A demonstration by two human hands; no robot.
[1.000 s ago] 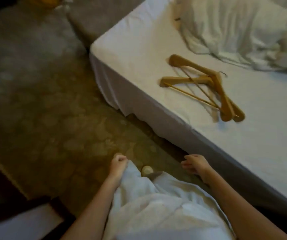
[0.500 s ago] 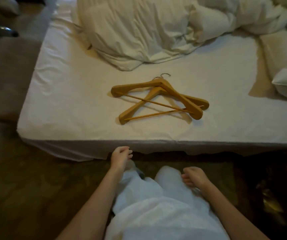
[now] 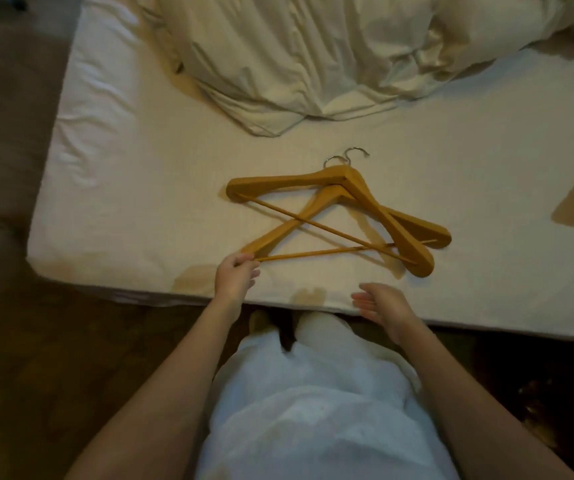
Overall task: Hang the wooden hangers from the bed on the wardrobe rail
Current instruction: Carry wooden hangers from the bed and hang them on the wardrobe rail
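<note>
Left hand on the hangers at the bed's near edge.
I see two wooden hangers [image 3: 341,216] lying crossed on the bed [image 3: 140,202], hooks towards the rumpled duvet [image 3: 313,53]. My left hand [image 3: 235,278] has its grip pinched on the lower hanger's near end; my right hand [image 3: 384,306] hovers beside, grip apart, holding nothing.

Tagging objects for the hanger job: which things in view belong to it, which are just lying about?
In the job:
- upper wooden hanger
- lower wooden hanger, its near end pinched by the left hand
- right hand, open, empty

Lying about:
- duvet
- bed sheet
- carpet
</note>
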